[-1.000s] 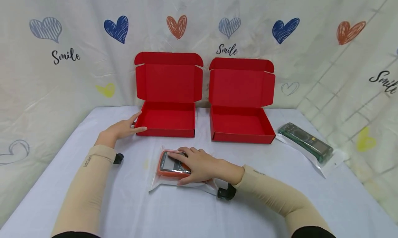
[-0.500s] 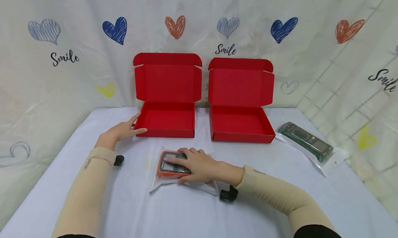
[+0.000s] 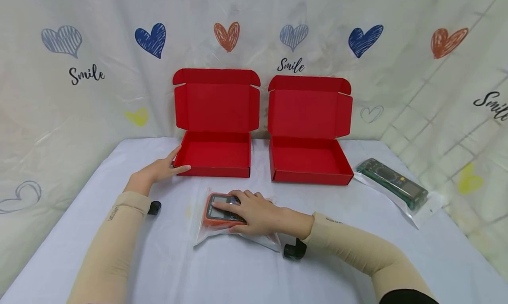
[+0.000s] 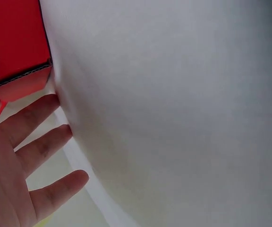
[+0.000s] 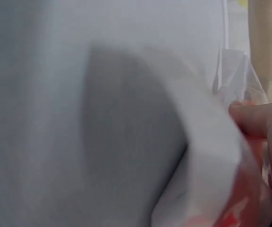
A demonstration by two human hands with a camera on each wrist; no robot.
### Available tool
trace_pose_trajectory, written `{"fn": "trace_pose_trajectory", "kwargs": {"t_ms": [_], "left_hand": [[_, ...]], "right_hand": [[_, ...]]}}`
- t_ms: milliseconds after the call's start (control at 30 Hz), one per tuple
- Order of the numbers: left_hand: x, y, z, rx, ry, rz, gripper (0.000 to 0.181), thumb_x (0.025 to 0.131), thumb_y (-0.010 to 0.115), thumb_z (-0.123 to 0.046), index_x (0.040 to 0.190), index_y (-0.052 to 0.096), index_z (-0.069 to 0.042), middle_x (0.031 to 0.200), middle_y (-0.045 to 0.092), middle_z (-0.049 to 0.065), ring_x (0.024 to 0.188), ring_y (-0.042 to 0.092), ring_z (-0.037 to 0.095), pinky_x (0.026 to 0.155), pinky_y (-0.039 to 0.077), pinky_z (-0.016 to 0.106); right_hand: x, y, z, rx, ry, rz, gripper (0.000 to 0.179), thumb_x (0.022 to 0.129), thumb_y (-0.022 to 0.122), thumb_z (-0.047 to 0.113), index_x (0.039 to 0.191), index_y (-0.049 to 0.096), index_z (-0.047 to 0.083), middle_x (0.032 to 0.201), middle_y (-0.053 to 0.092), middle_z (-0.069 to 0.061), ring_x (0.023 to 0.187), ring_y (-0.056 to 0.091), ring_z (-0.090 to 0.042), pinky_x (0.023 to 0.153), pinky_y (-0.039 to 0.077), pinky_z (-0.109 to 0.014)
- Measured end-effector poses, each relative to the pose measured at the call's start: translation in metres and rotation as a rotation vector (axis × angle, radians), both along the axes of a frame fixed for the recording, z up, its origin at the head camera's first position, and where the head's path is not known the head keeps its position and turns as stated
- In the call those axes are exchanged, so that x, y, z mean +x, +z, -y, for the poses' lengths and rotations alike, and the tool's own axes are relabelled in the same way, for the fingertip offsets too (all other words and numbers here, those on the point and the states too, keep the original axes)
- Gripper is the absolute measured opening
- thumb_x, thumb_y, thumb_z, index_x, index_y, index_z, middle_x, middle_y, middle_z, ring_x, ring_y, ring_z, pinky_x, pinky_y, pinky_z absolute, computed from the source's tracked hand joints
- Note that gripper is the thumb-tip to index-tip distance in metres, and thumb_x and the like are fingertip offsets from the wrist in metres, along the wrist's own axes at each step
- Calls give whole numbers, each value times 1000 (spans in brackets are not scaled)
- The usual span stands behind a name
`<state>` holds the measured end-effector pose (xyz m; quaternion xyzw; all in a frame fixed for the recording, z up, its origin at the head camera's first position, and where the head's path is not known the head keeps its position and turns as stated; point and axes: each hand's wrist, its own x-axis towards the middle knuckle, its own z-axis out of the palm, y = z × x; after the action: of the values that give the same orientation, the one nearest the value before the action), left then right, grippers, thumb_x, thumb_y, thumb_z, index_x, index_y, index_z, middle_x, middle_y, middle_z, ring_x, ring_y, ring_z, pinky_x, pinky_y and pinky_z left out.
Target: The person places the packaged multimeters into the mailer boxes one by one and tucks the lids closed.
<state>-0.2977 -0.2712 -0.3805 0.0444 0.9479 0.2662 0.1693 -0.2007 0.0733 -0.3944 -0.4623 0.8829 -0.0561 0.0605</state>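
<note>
My left hand [image 3: 158, 169] touches the left side of the left red box [image 3: 216, 152], thumb at its front corner. In the left wrist view several fingers [image 4: 44, 146] lie straight and spread beside the box. On the table, an orange-edged multimeter [image 3: 212, 210] with a dark face lies in a clear plastic bag [image 3: 202, 238]. My right hand [image 3: 255, 213] grips it from above, thumb along the near side, index finger across the face. The palm hides the meter's right part. The right wrist view shows the thumb [image 5: 251, 118] against the bag, partly blurred.
A second red box [image 3: 309, 158] stands right of the first, both lids raised and interiors bare. At far right lies another bagged multimeter [image 3: 393, 180], green-edged. A white cloth [image 3: 190, 277] covers the table; a curtain with hearts [image 3: 119, 92] hangs behind.
The right index finger and thumb have shifted slightly on the bagged multimeter. The left hand stays at the left box, and the head view moves a little.
</note>
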Motion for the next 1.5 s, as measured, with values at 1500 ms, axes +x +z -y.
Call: {"fn": "trace_pose_trajectory", "kwargs": {"t_ms": [1500], "left_hand": [[3,-1,-2,29,2,21,110,93,59,-67,164,-12,-21,157,29,33,141,29,52,106,37,70]], "right_hand": [[-31,50,-10,-61,37,-70,72,98,65,46,161,32,38,155,39,-12,132,45,-28,97,47,-49]]}}
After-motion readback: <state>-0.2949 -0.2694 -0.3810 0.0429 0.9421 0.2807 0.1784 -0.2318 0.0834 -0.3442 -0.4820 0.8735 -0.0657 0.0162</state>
